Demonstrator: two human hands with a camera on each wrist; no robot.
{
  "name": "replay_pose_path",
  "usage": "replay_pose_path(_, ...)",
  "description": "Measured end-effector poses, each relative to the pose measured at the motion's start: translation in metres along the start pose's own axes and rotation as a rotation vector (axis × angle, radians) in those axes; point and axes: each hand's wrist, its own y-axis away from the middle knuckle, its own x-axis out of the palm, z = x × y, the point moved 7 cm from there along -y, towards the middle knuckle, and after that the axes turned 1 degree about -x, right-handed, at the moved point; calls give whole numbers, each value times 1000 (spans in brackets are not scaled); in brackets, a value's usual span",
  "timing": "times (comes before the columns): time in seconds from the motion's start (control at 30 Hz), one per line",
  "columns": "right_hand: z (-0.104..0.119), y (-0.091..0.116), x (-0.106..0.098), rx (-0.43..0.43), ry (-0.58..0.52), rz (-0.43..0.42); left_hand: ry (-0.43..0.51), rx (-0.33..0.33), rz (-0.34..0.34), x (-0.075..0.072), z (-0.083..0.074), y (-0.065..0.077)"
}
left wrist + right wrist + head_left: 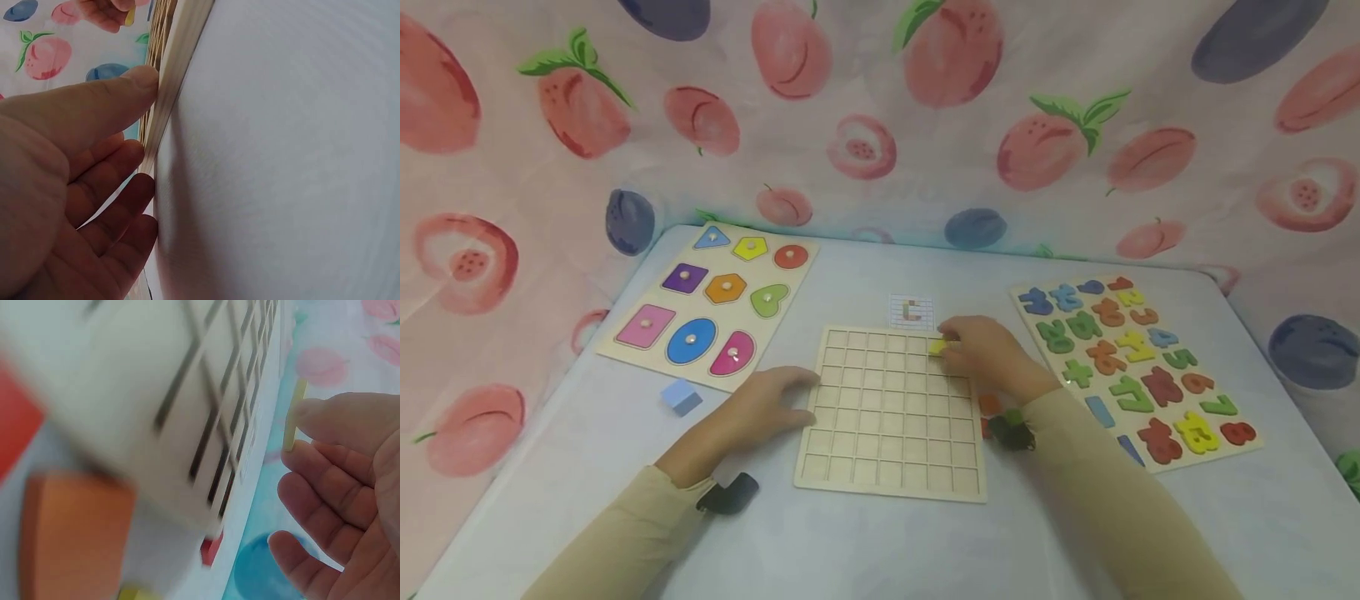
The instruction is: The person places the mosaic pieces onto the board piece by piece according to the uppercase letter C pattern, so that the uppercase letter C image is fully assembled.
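A square wooden grid board [883, 400] lies flat on the table between the hands. With its thumb and fingertips, the left hand [763, 408] touches the board's left edge; in the left wrist view the fingers [128, 200] are loosely spread along the wooden rim. Over the board's top right corner, the right hand [988, 354] pinches a small flat yellow tile [937, 347]. The right wrist view shows this yellow tile [294, 415] edge-on between thumb and index finger, the other fingers loosely bent. Just beyond the board lies a printed card [912, 312] with a blocky figure on a grid.
On the left lies a shape puzzle board [700, 312] with knobbed pieces, and a blue block [681, 397] near it. A board of colourful numbers [1078, 329] lies on the right. An orange block [78, 537] and other pieces sit by the grid board's right edge, partly behind the right wrist.
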Motion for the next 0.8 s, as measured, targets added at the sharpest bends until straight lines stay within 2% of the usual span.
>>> replay_pose_path(0.13, 16, -7, 2, -67, -6, -8, -2, 7, 5, 0, 0, -1)
replay_pose_path(0.3, 33, -16, 5, -100, -16, 17, -14, 17, 1, 0, 0, -2)
replay_pose_path(0.8, 64, -33, 24, -99, 22, 65, -19, 15, 2, 0, 1, -2)
